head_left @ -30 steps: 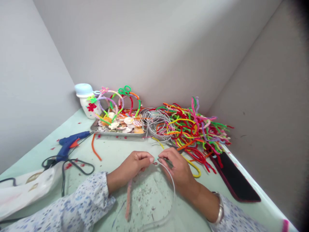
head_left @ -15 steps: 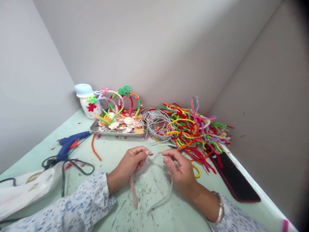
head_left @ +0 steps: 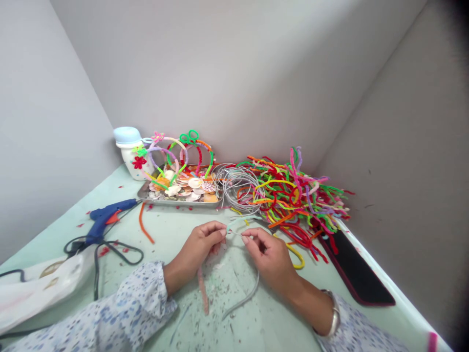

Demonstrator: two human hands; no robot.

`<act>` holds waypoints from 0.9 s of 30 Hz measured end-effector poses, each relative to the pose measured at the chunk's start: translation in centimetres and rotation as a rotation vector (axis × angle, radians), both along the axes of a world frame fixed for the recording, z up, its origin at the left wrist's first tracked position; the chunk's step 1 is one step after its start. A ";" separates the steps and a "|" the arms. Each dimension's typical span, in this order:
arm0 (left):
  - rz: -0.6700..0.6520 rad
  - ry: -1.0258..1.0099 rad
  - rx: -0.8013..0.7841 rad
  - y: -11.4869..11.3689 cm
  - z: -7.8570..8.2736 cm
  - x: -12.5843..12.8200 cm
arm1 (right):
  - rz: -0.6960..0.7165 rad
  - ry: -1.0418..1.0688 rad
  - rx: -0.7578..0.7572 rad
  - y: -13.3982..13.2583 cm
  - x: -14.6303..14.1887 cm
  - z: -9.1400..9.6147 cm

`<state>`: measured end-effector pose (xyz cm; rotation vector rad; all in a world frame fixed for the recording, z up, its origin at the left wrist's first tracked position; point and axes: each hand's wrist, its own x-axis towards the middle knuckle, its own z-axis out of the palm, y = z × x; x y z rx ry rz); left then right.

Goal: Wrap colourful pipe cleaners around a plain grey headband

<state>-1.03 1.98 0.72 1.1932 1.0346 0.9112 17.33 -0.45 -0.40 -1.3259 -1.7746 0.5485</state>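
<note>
In the middle of the table my left hand (head_left: 203, 242) pinches one end of a grey wire (head_left: 240, 307) together with a pale green pipe cleaner (head_left: 244, 220). From beneath that palm hangs a pink fuzzy strip (head_left: 203, 293); how it joins the rest is hidden by the fingers. My right hand (head_left: 271, 256) has thumb and forefinger closed on the wire a short way from the left fingertips. Beyond the right hand the wire curves down, its free end lying over the table. The pale green pipe cleaner arcs above both hands.
Behind lie a metal tray (head_left: 176, 202) of shells with pipe-cleaner headbands, a wire coil (head_left: 242, 188) and a pile of pipe cleaners (head_left: 300, 195). A blue glue gun (head_left: 100, 225) with cord is left, beside a white bottle (head_left: 130, 154). A black flat object (head_left: 355, 269) lies right.
My right hand has moved slightly left, closer to the left fingertips, and the wire's loop has shifted with it. The pale green pipe cleaner's arc looks shorter. My left hand stays nearly still.
</note>
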 end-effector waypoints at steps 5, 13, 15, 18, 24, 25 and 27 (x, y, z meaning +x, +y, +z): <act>0.010 0.036 0.018 0.0 0.2 0.1 | 0.007 -0.019 -0.012 0.0 0.0 0.0; 0.003 0.094 0.050 -0.2 0.5 0.1 | 0.014 -0.024 -0.026 0.0 0.0 0.1; -0.002 0.108 0.064 -0.2 0.4 0.1 | 0.016 -0.021 -0.032 0.0 0.0 0.1; 0.005 0.134 0.077 -0.2 0.3 0.2 | 0.023 -0.009 -0.041 0.0 0.0 0.2; 0.019 0.164 0.088 -0.3 0.1 0.3 | 0.030 0.010 -0.083 0.1 0.1 0.0; 0.019 0.166 0.090 -0.3 0.1 0.3 | 0.031 0.013 -0.092 0.2 0.1 0.0; 0.019 0.159 0.088 -0.4 0.0 0.3 | 0.038 0.020 -0.107 0.2 0.1 -0.1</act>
